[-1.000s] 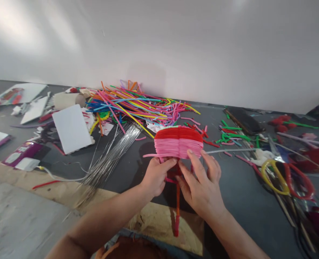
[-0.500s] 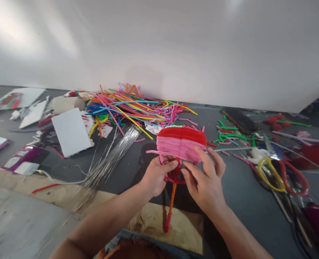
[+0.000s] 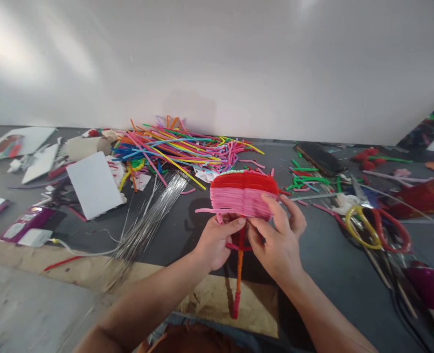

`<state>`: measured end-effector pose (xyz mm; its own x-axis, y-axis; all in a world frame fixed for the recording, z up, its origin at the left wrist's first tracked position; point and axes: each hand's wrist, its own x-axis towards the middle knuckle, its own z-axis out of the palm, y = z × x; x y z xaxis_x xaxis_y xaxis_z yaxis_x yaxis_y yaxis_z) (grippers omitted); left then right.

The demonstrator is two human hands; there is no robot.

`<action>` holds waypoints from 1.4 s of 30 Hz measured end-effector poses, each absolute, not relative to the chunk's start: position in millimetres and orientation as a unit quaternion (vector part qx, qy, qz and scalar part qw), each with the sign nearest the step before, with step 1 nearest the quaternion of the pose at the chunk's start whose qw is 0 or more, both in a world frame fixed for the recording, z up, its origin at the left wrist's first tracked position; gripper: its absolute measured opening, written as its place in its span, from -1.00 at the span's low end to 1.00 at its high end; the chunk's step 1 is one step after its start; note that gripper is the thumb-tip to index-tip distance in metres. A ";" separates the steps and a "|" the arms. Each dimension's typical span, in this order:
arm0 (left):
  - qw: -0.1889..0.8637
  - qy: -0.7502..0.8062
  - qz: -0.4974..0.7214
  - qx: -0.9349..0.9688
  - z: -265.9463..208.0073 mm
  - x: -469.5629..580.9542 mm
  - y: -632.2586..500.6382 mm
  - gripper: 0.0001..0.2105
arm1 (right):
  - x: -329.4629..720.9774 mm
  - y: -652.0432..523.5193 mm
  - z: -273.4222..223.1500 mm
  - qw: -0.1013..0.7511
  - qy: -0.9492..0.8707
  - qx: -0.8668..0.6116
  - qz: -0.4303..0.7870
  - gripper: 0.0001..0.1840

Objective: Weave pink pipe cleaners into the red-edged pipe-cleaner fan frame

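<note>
Between both hands is a fan-shaped pipe cleaner piece (image 3: 243, 196), banded pale green, red and pink, on a stem (image 3: 240, 272) wound in orange with a pink-red end. My left hand (image 3: 217, 240) pinches its lower edge beside the stem, thumb on top. My right hand (image 3: 279, 235) grips the lower right, thumb and index finger close to the stem, other fingers against the pink rows. A loose pink pipe cleaner end (image 3: 205, 211) sticks out to the left. The fingertips' exact contact near the stem is partly hidden.
A heap of coloured pipe cleaners (image 3: 180, 147) lies at the back, with thin metal wires (image 3: 151, 220) in front. Scissors with yellow and red handles (image 3: 364, 228) lie right, near a dark phone (image 3: 320, 158) and green offcuts (image 3: 305, 182). A white card (image 3: 95, 185) is at left.
The stem's lower end has swung slightly right. My right thumb and index finger have closed in on the piece near the stem. My left hand keeps its pinch; the view has shifted a little.
</note>
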<state>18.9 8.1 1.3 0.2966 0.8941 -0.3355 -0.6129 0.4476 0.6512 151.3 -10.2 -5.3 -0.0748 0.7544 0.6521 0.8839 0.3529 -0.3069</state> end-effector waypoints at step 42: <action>0.756 0.393 0.472 0.227 7.2 17.1 6.2 -0.83 | 152.8 -18.7 1.6 0.347 -0.762 -0.510 -0.197 -0.91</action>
